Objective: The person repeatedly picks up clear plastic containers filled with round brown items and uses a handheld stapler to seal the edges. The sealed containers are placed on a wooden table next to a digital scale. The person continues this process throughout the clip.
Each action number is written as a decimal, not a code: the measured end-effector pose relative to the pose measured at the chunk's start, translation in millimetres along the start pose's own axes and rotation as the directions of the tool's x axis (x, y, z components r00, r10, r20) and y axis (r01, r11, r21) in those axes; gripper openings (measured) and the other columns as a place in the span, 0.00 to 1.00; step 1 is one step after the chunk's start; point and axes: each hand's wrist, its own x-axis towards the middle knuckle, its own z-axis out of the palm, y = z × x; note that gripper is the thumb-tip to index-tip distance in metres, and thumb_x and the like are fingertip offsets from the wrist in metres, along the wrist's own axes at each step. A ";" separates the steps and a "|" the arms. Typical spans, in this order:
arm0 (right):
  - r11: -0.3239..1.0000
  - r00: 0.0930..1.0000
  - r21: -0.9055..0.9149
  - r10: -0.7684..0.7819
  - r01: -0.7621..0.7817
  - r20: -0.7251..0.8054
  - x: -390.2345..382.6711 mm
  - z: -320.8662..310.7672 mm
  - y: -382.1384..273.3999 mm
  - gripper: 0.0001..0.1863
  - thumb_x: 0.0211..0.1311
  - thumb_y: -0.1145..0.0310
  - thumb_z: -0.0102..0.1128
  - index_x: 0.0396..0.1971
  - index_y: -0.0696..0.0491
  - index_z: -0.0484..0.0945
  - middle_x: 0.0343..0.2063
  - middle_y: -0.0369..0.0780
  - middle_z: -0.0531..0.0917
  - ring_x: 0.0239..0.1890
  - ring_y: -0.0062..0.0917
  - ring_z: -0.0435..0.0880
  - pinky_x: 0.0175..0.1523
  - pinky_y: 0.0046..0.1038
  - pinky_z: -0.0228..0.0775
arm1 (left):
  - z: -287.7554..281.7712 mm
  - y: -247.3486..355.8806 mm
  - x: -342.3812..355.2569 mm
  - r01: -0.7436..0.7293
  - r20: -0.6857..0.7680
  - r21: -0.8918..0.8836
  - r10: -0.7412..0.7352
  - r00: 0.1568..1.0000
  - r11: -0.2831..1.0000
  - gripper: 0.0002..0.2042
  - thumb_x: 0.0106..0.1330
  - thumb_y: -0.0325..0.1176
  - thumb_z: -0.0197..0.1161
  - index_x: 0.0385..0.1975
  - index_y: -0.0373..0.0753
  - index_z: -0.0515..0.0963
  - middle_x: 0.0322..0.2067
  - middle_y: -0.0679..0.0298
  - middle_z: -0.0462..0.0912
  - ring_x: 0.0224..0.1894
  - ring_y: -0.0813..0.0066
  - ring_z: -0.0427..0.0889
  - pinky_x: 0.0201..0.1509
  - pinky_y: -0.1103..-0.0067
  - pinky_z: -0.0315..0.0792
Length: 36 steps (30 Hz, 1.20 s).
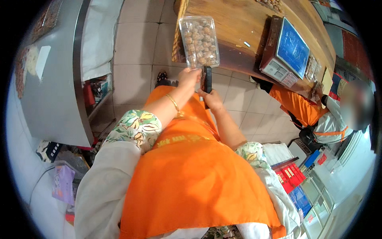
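Observation:
A clear plastic box (199,42), filled with several round brown walnut-like pieces, is at the near left corner of the wooden table, its near edge by the table edge. My left hand (190,78) pinches the box's near edge, fingers closed. In my right hand (213,99) is a slim black stapler-like tool (207,79), fingers wrapped round its lower end. The tool's upper end meets the near right corner of the box. Whether it grips the plastic there is too small to tell.
On the wooden table (234,24) stands a scale (292,47) with a blue top. A co-worker in an orange apron (298,104) is at the right. Along my left runs a grey metal counter (53,87); red boxes (289,176) are at lower right.

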 end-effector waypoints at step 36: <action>0.587 0.496 -0.521 -0.808 0.620 -0.319 68.3 -47.8 -134.3 0.15 0.44 0.70 0.53 0.34 0.60 0.72 0.29 0.52 0.74 0.37 0.45 0.72 0.45 0.38 0.64 | -5.8 101.2 25.3 -0.432 0.255 0.183 0.382 0.889 0.883 0.12 0.57 0.33 0.59 0.35 0.34 0.67 0.30 0.63 0.73 0.30 0.80 0.73 0.28 0.86 0.67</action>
